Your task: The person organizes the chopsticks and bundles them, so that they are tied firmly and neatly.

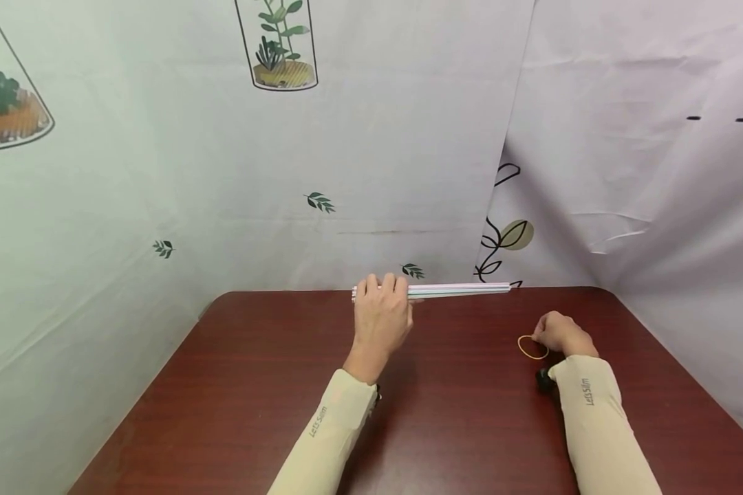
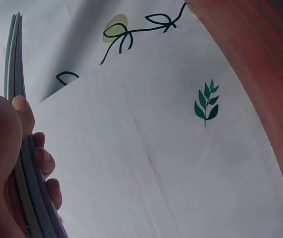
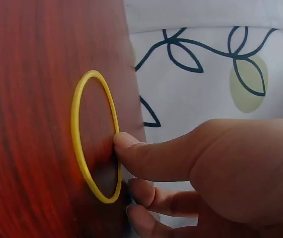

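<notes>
In the head view my left hand [image 1: 382, 309] grips a bundle of thin pale sticks, which look like chopsticks [image 1: 458, 291], held level above the far part of the table. The left wrist view shows the thumb and curled fingers wrapped round the chopsticks [image 2: 16, 59]; their exact number cannot be told. Off to the right, my right hand [image 1: 565, 334] pinches a yellow rubber band [image 1: 534, 357]. Close up in the right wrist view, the band [image 3: 76, 124] hangs as an open loop from the thumb and fingertip, apart from the chopsticks.
A dark red wooden table [image 1: 254, 385] with rounded far corners lies beneath both hands. White cloth [image 1: 396, 158] printed with plants hangs behind it and along the sides. A small black object [image 1: 545, 380] shows at the right wrist.
</notes>
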